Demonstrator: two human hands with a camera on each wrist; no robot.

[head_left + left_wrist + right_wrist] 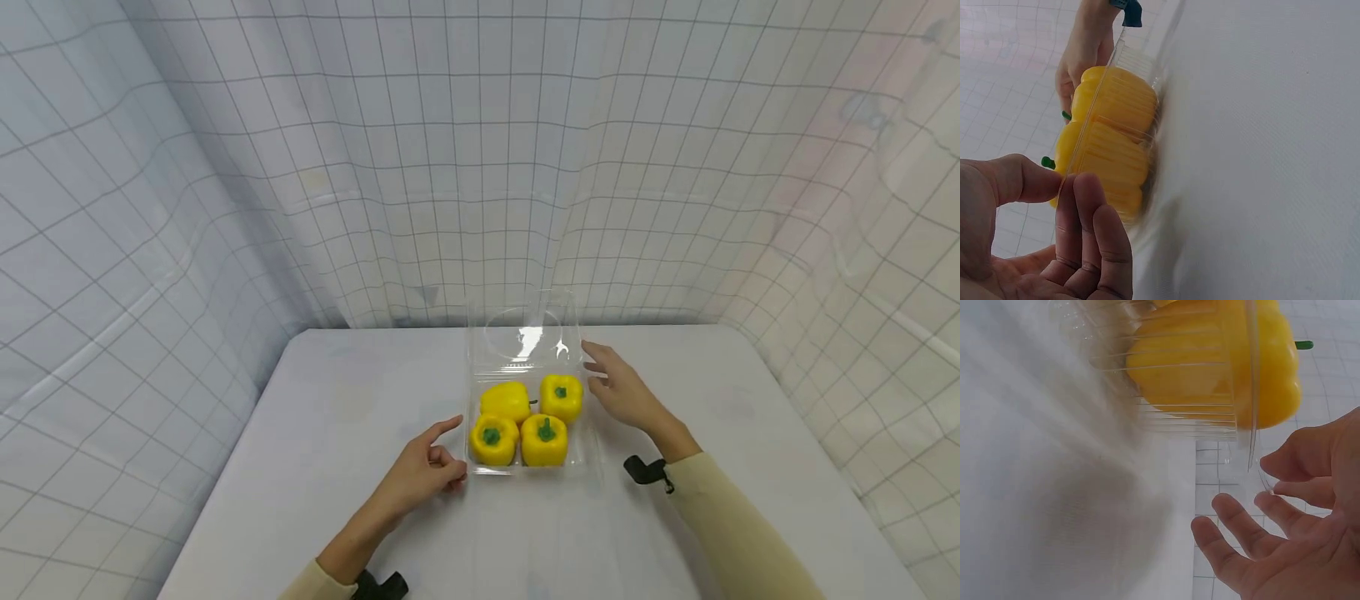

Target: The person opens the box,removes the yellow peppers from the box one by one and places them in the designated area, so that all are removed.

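Observation:
Several yellow bell peppers (pixel 544 440) with green stems sit in a clear plastic clamshell container (pixel 491 472). Its lid (pixel 522 333) stands raised at the far side. At the near left corner my left hand (pixel 423 471) pinches the container's rim between thumb and fingers, as the left wrist view shows, while the index finger stretches forward. Beside the far right corner is my right hand (pixel 622 392), its index fingertip right at the lid's edge. In the right wrist view the fingers (pixel 1225 547) are spread and the thumb tip lies close to the rim.
The container rests on a white-covered table (pixel 360 400). White curtains with a grid pattern (pixel 465 167) hang behind and on both sides. A black wrist mount (pixel 647 471) sits on the right wrist, another (pixel 381 586) on the left.

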